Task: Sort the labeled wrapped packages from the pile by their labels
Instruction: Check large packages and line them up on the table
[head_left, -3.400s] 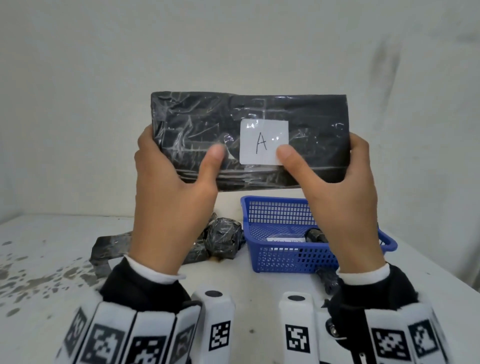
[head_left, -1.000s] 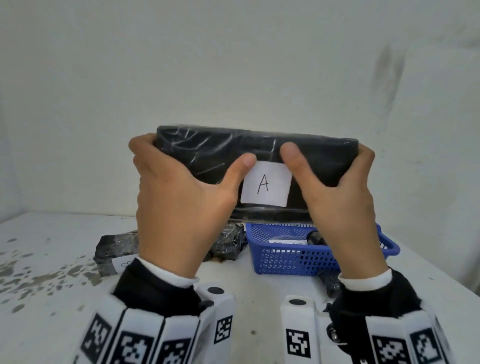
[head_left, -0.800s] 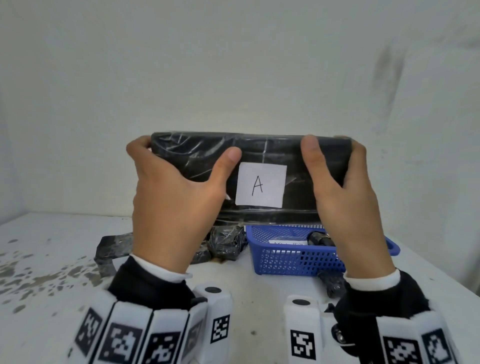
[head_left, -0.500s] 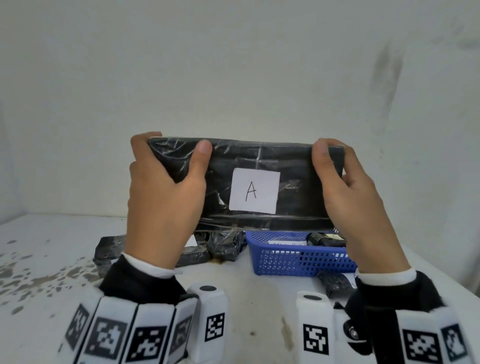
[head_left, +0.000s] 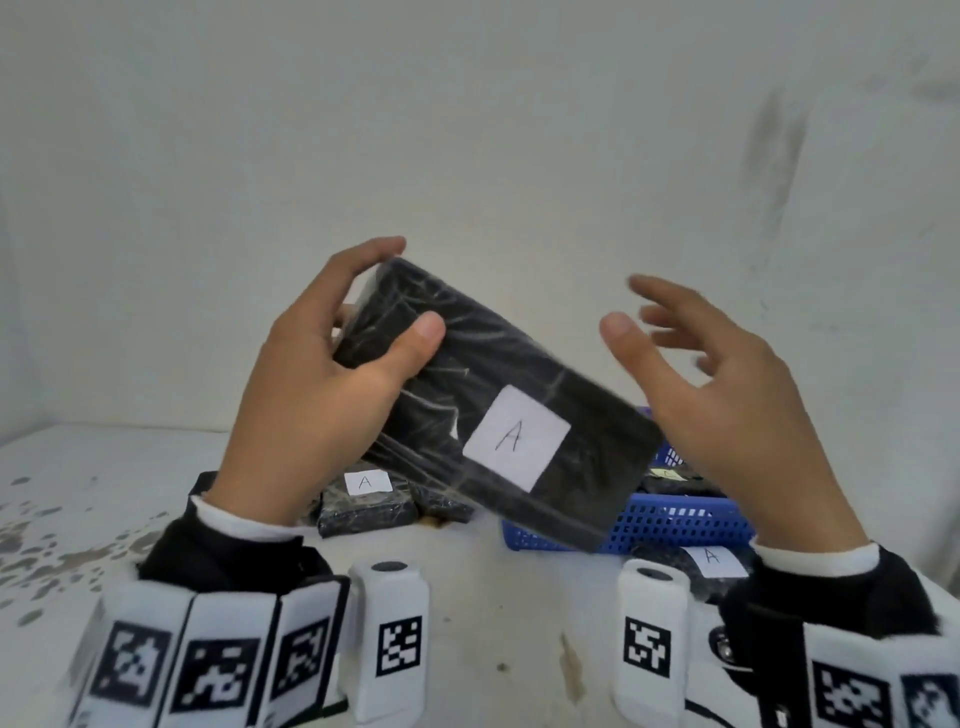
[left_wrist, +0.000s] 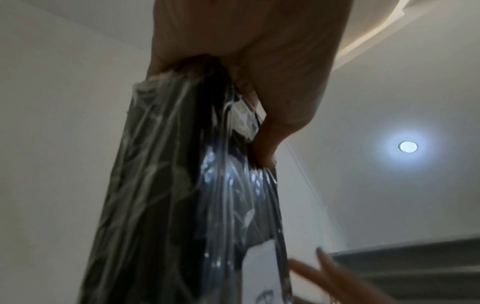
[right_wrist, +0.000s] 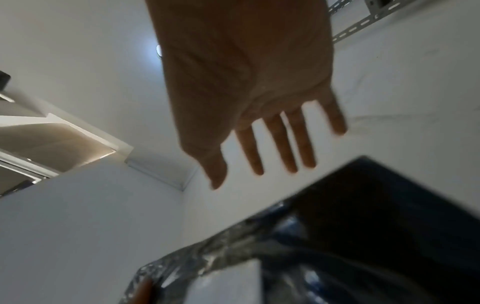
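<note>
Left hand (head_left: 317, 384) has its thumb on the front and fingers curled round the far end of the black wrapped package (head_left: 498, 400), holding it tilted in the air with its white "A" label (head_left: 516, 437) facing up. Right hand (head_left: 727, 395) is just beside the package's lower end, fingers spread and loose, holding nothing. Below the fingers there's a blue basket (head_left: 675, 525) and more wrapped packages (head_left: 363, 501) on the white table (head_left: 493, 613).

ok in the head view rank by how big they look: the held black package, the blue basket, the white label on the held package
1. held black package, though it is nearest the camera
2. blue basket, mostly hidden behind the package, so its true size is unsure
3. white label
</note>
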